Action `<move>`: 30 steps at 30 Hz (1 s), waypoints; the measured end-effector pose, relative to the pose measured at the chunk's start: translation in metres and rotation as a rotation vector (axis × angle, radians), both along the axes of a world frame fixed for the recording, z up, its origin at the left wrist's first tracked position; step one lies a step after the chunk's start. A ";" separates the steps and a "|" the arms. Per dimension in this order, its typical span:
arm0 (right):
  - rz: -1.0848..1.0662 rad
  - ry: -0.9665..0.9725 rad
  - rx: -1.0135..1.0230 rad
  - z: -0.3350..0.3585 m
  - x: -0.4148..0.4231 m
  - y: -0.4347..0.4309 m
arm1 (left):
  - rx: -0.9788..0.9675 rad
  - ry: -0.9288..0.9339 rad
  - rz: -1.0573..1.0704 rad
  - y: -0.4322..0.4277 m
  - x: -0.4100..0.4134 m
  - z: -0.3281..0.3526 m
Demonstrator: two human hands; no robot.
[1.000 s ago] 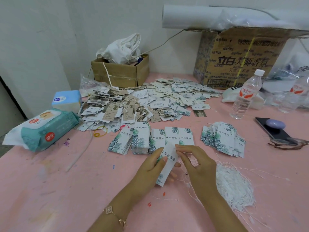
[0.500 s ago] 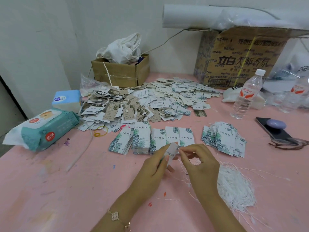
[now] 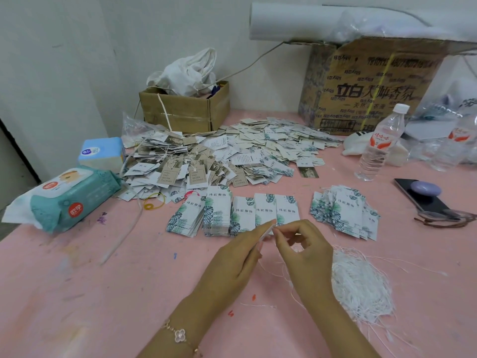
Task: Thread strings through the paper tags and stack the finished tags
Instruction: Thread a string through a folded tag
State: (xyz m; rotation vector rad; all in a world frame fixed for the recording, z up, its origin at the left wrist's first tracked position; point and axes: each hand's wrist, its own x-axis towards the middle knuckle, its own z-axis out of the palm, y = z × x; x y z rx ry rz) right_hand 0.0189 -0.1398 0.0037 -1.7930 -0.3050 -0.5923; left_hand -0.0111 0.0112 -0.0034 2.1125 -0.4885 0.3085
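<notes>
Just in front of the row of tag stacks (image 3: 216, 215), the left hand (image 3: 232, 257) has lifted the paper tag (image 3: 268, 229) and turned it. A second ago the tag hung lower with its printed face showing; now it stands edge-on, its top end almost at the row's near edge. That brings the hole end up to the other hand, so threading looks under way rather than finished. The left fingers are curled round the tag's lower part, holding it firmly, with the palm turned inward. To the right of the tag, also in front of the row, the right hand (image 3: 307, 254) has closed in on the tag's top end. Its thumb and forefinger are pinched narrow and its other fingers arch loosely. I judge that they pinch the string (image 3: 286, 277), whose thin strand trails down beneath that hand; its tip is too fine to see. Farther right, and nearer than the row, lies the heap of loose strings (image 3: 361, 285).
</notes>
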 end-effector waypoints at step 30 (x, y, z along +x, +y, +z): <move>-0.113 -0.095 -0.132 0.000 -0.001 -0.001 | -0.255 0.145 -0.036 -0.006 0.001 0.001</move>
